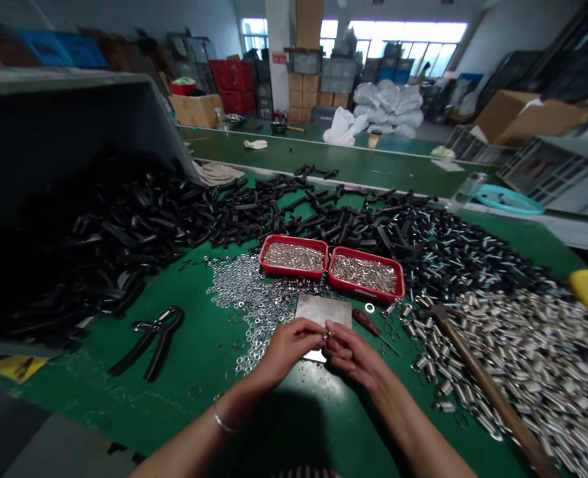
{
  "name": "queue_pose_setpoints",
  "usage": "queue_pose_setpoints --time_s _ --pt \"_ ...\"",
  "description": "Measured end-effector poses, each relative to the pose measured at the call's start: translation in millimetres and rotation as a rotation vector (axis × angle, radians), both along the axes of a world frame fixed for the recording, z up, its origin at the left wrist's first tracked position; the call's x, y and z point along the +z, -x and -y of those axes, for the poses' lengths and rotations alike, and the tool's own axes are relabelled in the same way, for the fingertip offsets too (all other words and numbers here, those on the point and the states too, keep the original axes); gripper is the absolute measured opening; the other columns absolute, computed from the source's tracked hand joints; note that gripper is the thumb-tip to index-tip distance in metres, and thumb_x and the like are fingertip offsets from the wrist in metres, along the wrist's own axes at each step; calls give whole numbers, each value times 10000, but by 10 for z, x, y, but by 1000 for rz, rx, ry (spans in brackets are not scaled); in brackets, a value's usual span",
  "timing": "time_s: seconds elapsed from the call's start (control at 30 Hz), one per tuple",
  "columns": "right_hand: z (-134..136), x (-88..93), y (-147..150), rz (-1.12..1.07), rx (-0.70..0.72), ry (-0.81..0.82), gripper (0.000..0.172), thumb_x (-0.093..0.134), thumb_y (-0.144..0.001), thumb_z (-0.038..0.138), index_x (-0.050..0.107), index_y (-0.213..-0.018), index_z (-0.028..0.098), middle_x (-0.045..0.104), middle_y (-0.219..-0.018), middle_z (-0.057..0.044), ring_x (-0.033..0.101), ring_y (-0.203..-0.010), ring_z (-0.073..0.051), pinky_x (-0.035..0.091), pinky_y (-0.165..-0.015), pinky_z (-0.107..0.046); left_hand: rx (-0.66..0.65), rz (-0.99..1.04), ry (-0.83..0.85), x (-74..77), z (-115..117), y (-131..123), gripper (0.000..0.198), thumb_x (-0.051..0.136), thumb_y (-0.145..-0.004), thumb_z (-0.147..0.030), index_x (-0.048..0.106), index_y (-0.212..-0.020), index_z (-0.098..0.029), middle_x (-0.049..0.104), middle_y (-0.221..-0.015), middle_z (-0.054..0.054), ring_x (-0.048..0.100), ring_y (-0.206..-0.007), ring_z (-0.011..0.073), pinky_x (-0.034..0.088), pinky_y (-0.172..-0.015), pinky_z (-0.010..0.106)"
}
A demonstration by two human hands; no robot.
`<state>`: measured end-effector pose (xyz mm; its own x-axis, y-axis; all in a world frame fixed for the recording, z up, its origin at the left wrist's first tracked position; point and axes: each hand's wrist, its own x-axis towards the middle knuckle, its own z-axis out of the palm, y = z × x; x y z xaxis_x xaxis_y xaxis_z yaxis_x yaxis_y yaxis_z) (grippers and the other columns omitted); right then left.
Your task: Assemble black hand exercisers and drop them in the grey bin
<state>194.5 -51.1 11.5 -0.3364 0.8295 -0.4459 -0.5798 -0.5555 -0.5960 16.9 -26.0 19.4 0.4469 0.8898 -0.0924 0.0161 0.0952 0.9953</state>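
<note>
Near the front of the green table [194,372], just over the metal plate [318,309], the left hand [287,346] and right hand [354,358] meet, fingertips of both pinched shut around a small metal part [326,336] (too tiny to identify). Fitting pieces together seems the step in hand; it calls for a steady, fine grip. Washers [244,289] lie left, red trays [292,273] farther back.

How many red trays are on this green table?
2. The left red tray lies beyond the metal plate; the right red tray sits just right of it. Heaped black parts could hide others.
</note>
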Motion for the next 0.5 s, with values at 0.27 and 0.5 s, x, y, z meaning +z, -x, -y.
queue_pose_setpoints --time_s 0.27,0.5 --pt "133 29 -95 55 95 -10 289 797 -797 366 595 -843 165 530 -654 39 325 -434 -13 275 -365 -102 -140 -395 -733 125 168 148 239 504 -981 -235 705 -1101 -189 687 -1004 77 635 -948 166 518 -860 276" --pt "184 306 -121 680 -112 -458 329 756 -803 464 660 -983 206 698 -994 -79 667 -765 -179 562 -676 -280 -85 -721 -823 128 12 737 283 457 -1002 -237 608 -1236 -185 638 -1171 86 601 -1075 171 506 -946 285"
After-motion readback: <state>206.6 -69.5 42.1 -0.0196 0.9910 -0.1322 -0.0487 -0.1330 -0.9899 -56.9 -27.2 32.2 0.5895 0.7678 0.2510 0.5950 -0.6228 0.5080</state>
